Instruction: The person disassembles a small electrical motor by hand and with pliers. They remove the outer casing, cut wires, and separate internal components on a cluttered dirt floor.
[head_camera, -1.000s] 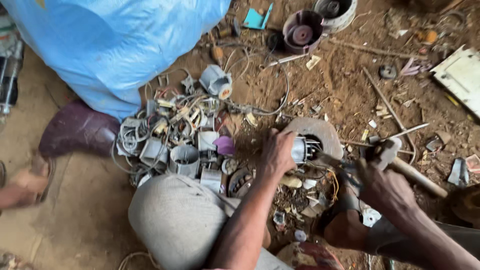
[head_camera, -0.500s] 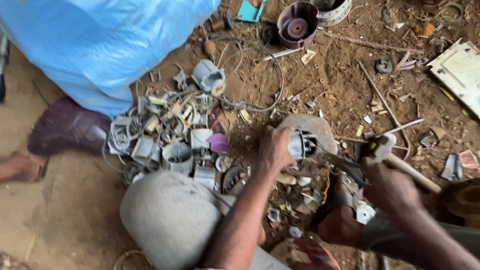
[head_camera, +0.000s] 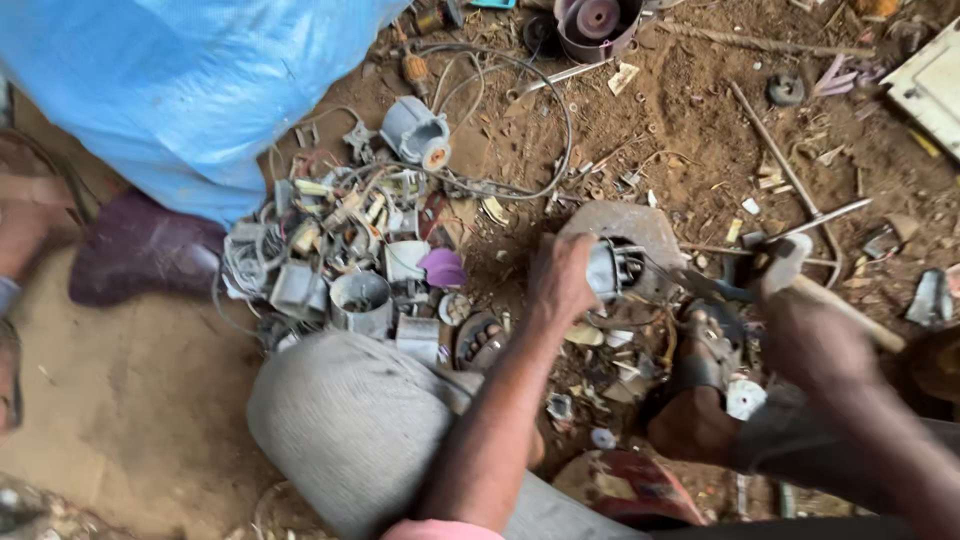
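Bare dirt ground (head_camera: 690, 130) everywhere, one scrap pile (head_camera: 340, 250), one blue sack (head_camera: 190, 80); left hand (head_camera: 560, 280) gripping one small motor (head_camera: 612, 268), right hand (head_camera: 810, 335) wrapped round one hammer (head_camera: 800, 275)

packages: one big bright-blue plastic sack (head_camera: 190, 90), bulging, at the far-left corner of the dirt ground in front of me | labels: none I can make out | signs: none | screens: none
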